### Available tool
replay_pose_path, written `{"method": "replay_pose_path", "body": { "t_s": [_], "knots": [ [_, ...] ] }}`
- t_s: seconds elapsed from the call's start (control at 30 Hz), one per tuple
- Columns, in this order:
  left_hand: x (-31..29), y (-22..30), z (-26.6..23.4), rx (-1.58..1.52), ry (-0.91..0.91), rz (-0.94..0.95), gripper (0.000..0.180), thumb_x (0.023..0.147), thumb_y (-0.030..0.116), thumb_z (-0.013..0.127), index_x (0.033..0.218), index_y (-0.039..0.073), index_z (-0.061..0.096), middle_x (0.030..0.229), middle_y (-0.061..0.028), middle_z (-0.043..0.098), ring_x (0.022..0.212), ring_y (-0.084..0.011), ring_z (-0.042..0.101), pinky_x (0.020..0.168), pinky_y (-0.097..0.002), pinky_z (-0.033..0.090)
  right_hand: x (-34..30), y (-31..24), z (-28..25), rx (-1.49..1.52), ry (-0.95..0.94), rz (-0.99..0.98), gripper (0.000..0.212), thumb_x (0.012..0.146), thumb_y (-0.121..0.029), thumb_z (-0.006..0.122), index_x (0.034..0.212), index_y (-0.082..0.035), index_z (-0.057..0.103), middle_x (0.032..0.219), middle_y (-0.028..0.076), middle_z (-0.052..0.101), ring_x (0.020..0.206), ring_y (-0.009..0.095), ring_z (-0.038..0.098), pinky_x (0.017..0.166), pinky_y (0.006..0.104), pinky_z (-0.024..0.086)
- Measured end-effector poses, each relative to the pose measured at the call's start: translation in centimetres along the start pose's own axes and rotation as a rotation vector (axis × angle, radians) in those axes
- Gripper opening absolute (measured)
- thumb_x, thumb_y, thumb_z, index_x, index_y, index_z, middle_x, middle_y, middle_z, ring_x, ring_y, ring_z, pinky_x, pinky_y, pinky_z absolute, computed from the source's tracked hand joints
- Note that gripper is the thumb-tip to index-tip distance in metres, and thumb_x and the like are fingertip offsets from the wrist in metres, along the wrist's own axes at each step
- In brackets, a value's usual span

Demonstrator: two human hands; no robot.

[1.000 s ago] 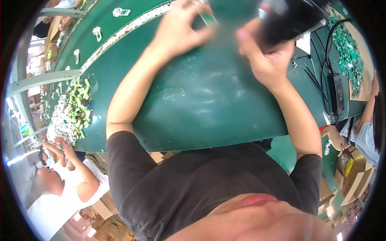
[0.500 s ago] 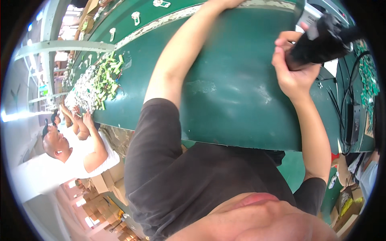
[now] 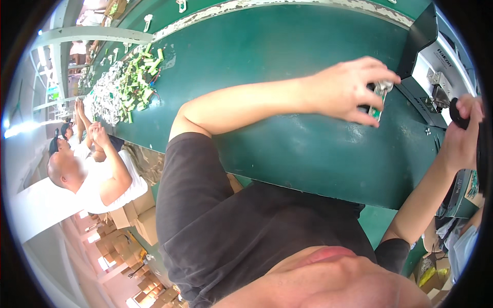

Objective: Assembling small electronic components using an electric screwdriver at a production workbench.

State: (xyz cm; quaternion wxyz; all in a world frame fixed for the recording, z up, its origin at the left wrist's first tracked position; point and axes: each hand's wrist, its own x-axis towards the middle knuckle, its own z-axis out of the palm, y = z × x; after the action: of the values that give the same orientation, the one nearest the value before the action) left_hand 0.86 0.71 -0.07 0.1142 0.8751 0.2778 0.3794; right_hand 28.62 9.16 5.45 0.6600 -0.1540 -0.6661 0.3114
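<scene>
Pinching a small green circuit board [image 3: 379,100] over the green bench [image 3: 287,61], the left hand [image 3: 344,90] should keep it level nearing the black machine [image 3: 423,56]; the right hand [image 3: 462,133] grips a black knob [image 3: 458,114].

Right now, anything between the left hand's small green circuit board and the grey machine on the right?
Nothing visible: the left hand holds the small green circuit board over bare green table, just short of the grey machine.
</scene>
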Motion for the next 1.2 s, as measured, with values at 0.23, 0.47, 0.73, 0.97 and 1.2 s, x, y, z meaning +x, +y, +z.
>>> {"method": "replay_pose_path", "body": {
  "t_s": [0.23,0.47,0.73,0.97,1.2],
  "knots": [
    [-1.3,-0.3,0.5,-0.178,-0.132,-0.008,0.028,0.077,0.025,0.087,0.098,0.009,0.08,0.151,-0.0194,0.052,0.136,-0.0402,0.054,0.107,-0.0456,0.052,-0.2,-1.5,1.7,-0.074,0.001,0.348,0.013,0.097,0.005,0.053,0.109,0.007,0.056,0.077,0.005,0.046,0.073,0.017,0.046,0.075,0.0306,0.041],
    [-1.1,-1.0,0.4,-0.212,-0.125,-0.012,0.026,0.074,0.018,0.088,0.096,0.007,0.081,0.152,-0.0202,0.052,0.134,-0.0389,0.056,0.109,-0.044,0.05,-2.2,-1.1,2.1,0.417,-0.12,0.411,0.021,0.087,0.01,0.049,0.108,0.009,0.054,0.08,0.009,0.049,0.062,0.015,0.045,0.062,0.0337,0.04],
    [-0.2,-1.5,1.0,-0.265,-0.137,0.074,0.024,0.079,0.017,0.085,0.097,0.003,0.078,0.149,-0.0296,0.047,0.133,-0.046,0.052,0.11,-0.0463,0.046,-3.9,-2.0,8.1,0.133,-0.168,0.101,0.069,0.091,0.006,0.053,0.149,-0.007,0.019,0.098,0.008,0.048,0.053,0.011,0.048,0.05,0.027,0.047],
    [-0.2,-0.8,0.3,-0.206,-0.166,0.063,0.021,0.08,0.017,0.084,0.096,0.003,0.078,0.148,-0.031,0.047,0.134,-0.0467,0.052,0.111,-0.047,0.046,-5.4,-0.3,8.6,0.152,-0.139,0.069,0.08,0.091,0.007,0.054,0.157,-0.01,0.011,0.102,0.01,0.047,0.052,0.011,0.05,0.047,0.0247,0.047],
    [0.0,-0.9,0.3,-0.226,-0.164,0.064,0.019,0.081,0.017,0.083,0.094,0.003,0.078,0.147,-0.031,0.047,0.133,-0.0475,0.052,0.111,-0.0473,0.046,-6.1,0.9,9.3,0.148,-0.091,0.024,0.079,0.087,0.011,0.054,0.152,-0.009,0.014,0.102,0.01,0.047,0.053,0.014,0.053,0.049,0.025,0.048]
  ]
}}
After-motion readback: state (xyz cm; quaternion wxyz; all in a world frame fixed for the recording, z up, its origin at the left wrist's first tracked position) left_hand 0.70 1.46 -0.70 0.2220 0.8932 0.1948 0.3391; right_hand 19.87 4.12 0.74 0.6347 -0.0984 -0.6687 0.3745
